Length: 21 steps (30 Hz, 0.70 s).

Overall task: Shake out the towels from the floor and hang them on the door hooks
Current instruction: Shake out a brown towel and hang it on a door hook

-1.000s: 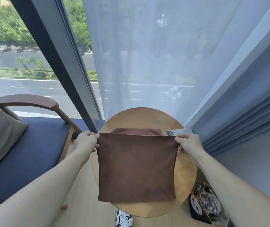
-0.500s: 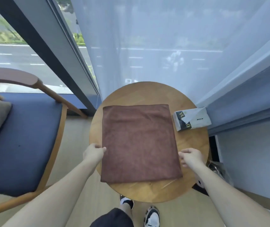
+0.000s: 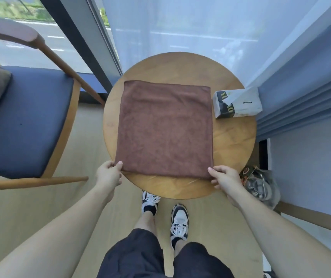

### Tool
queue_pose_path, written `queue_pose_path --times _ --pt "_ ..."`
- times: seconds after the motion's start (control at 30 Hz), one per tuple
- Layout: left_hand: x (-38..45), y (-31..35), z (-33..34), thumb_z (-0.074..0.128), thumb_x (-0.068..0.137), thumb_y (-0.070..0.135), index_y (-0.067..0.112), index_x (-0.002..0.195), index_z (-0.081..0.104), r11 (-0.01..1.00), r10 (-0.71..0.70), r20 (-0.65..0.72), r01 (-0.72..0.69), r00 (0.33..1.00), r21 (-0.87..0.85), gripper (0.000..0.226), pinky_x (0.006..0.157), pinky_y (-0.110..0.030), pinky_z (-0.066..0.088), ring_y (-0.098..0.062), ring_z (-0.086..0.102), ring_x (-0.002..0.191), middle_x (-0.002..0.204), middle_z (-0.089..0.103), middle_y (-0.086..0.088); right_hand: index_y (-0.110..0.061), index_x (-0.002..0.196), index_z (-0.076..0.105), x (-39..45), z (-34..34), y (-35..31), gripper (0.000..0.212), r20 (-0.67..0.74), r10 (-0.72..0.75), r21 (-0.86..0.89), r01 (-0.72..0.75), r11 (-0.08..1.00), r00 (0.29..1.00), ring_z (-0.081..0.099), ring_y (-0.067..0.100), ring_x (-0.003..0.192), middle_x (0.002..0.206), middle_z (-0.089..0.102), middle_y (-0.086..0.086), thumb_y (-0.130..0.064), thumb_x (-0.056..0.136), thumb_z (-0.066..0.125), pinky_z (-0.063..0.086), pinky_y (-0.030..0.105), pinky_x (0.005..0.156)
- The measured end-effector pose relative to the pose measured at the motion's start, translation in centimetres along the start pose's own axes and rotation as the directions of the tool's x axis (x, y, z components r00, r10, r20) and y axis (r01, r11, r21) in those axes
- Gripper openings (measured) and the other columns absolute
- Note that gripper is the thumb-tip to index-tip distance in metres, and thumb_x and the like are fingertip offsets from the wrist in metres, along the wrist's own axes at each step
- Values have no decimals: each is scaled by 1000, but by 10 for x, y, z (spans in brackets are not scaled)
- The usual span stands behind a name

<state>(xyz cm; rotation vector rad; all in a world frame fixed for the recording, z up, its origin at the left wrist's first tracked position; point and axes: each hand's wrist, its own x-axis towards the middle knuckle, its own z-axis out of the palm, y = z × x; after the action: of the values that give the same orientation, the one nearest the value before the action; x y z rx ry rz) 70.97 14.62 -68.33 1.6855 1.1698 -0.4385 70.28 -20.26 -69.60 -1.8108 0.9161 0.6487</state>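
A brown towel (image 3: 165, 129) lies flat and square on the round wooden table (image 3: 233, 141). My left hand (image 3: 108, 174) pinches its near left corner at the table's edge. My right hand (image 3: 225, 177) pinches the near right corner. Both arms reach in from the bottom of the view. No door hooks are in view.
A tissue box (image 3: 237, 103) sits on the table's right side. A blue-cushioned wooden chair (image 3: 26, 123) stands to the left. Sheer curtain (image 3: 180, 27) and blue drapes (image 3: 301, 97) hang behind and right. A bag of items (image 3: 259, 184) lies on the floor by the wall.
The towel went from held up in the air to spread flat on the table. Both hands came down and toward me to its near corners.
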Motion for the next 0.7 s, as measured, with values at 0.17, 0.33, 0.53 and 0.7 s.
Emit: queue_pose_path --times 0.17,0.33,0.53,0.7 --pt "-41 4 -8 66 94 7 7 114 70 987 66 -192 -92 979 -131 20 76 -32 60 -23 68 73 93 73 -12 -6 85 69 -24 -21 3 14 47 -38 87 34 996 998 68 26 65 91 70 17 -18 92 71 62 39 70" --pt "-74 28 -33 63 91 1 9 114 73 975 70 -180 -105 981 -194 26 68 -33 60 -24 70 69 89 73 -14 3 93 69 -59 -55 -41 14 79 -137 158 123 980 987 68 26 66 89 70 19 -11 89 74 61 33 64" --pt "-129 103 -101 64 88 -2 19 89 80 922 190 -271 -266 944 -282 26 73 -35 63 -28 75 78 93 73 -14 -2 94 65 -114 -75 -138 11 121 -322 353 263 898 939 67 26 70 82 67 15 1 85 72 61 32 64" --pt "-168 150 -189 62 93 3 17 90 77 810 357 -379 -485 854 -329 21 73 -33 61 -29 73 87 102 73 -16 -3 90 68 -179 -71 -235 11 132 -561 455 453 767 817 66 24 64 81 67 15 4 82 71 62 33 66"
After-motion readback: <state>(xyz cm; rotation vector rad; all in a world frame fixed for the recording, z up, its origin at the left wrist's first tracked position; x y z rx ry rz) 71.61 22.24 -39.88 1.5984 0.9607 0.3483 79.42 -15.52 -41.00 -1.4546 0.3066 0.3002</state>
